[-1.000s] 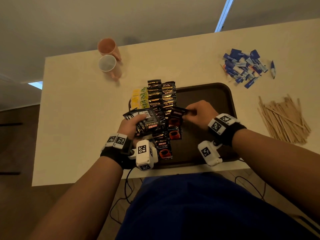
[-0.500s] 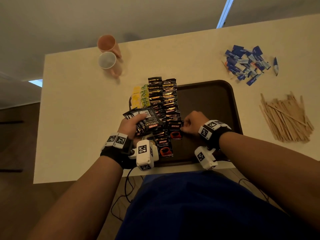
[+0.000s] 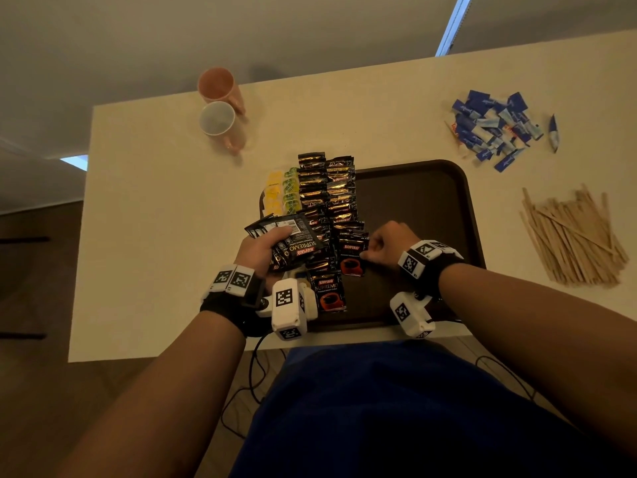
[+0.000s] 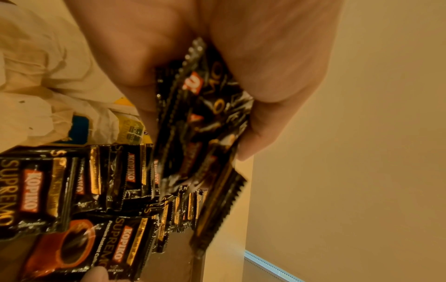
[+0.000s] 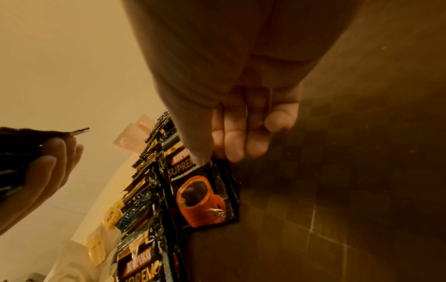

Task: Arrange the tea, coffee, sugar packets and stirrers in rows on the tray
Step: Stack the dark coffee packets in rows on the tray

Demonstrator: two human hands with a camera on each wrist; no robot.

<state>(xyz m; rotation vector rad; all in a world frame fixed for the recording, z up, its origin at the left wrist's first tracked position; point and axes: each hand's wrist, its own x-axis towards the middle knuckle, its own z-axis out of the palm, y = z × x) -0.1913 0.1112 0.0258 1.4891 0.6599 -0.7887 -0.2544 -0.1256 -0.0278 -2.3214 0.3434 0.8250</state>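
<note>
A dark brown tray [image 3: 424, 201] lies before me. Two rows of black coffee packets [image 3: 327, 194] run down its left part, with yellow and green tea bags [image 3: 281, 193] to their left. My left hand [image 3: 262, 250] grips a stack of coffee packets [image 3: 293, 239], seen close in the left wrist view as the stack [image 4: 202, 118]. My right hand [image 3: 382, 246] pinches the edge of one coffee packet [image 3: 351, 257] lying at the near end of the right row. In the right wrist view the thumb and fingertips [image 5: 231, 150] sit on that packet [image 5: 202, 192].
Blue sugar packets [image 3: 496, 129] lie in a heap on the table at the far right. A pile of wooden stirrers [image 3: 572, 236] lies right of the tray. Two cups [image 3: 220, 112] stand at the far left. The tray's right half is bare.
My right hand carried a coffee packet from above the rows toward me and set it down at the near end of the right row. The left hand has stayed put.
</note>
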